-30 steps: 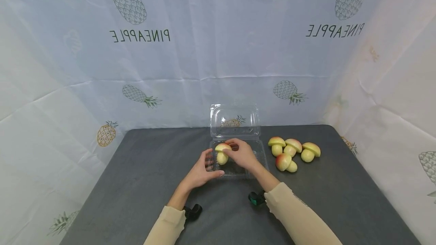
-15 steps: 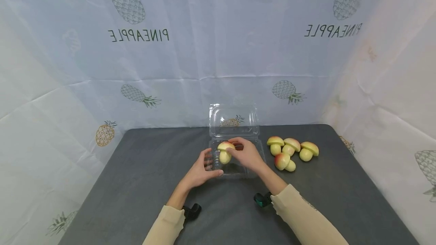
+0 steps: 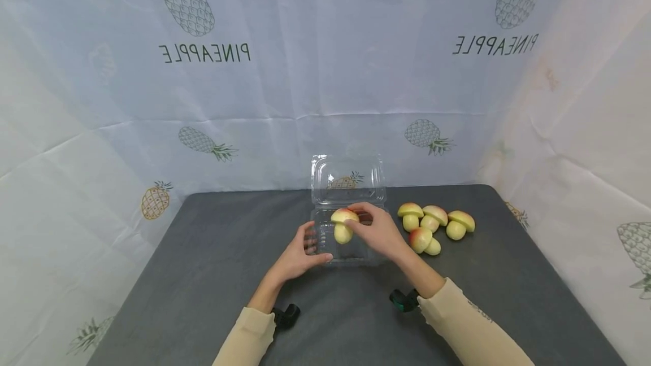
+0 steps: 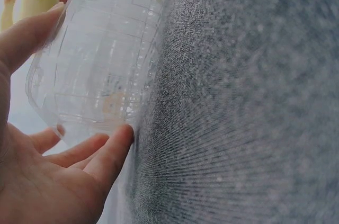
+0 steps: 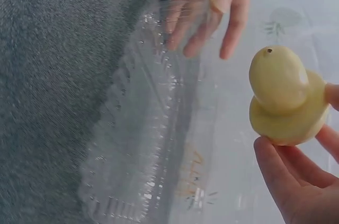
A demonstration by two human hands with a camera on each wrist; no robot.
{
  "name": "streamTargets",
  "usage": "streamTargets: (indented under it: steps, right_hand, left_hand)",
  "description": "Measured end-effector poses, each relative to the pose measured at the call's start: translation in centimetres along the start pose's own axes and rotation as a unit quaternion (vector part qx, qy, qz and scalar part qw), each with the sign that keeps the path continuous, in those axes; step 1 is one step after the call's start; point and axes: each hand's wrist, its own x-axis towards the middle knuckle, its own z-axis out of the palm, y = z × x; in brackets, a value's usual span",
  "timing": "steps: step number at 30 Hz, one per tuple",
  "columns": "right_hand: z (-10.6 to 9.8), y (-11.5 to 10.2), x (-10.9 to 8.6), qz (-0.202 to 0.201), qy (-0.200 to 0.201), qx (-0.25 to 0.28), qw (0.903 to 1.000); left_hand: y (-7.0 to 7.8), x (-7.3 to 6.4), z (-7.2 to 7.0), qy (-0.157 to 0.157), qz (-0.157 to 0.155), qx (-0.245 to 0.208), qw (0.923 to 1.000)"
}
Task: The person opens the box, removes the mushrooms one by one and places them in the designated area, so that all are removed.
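Note:
A yellow toy mushroom (image 3: 343, 234) with a reddish cap is pinched by its cap between the thumb and fingers of my right hand (image 3: 378, 232). It hangs over the base of a clear plastic clamshell box (image 3: 351, 252), stem toward me; the right wrist view shows the mushroom (image 5: 280, 83) apart from the box wall. My left hand (image 3: 297, 256) holds the box's near left corner, thumb on the front rim and fingers along the left side. In the left wrist view, the fingertips (image 4: 124, 134) touch the low side wall of the box (image 4: 100, 70). The lid (image 3: 348, 182) stands up at the back.
Several more toy mushrooms (image 3: 429, 221) lie clustered on the dark table (image 3: 229, 275), right of the box. A white pineapple-print cloth (image 3: 274, 89) hangs right behind the table's back edge and along both sides.
My right hand has moved to the right with the mushroom, from over the left part of the box toward its middle, and slightly up. My left hand has stayed at the corner.

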Motion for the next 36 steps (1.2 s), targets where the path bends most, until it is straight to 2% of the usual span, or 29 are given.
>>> streamTargets:
  steps: [11,21,36]
  right_hand:
    - [-1.9,-0.1,-1.2,-0.026,0.006,0.007,0.9996]
    - [-2.6,0.4,-1.9,-0.025,0.008,0.017,0.9995]
    - [-4.7,1.0,-3.7,-0.033,0.02,-0.005,0.9992]
  left_hand:
    - [0.2,0.1,0.2,0.001,0.003,0.0,1.0]
    - [0.0,0.1,0.1,0.004,-0.002,0.0,1.0]
    - [-0.1,0.0,0.1,0.005,-0.002,0.003,1.0]
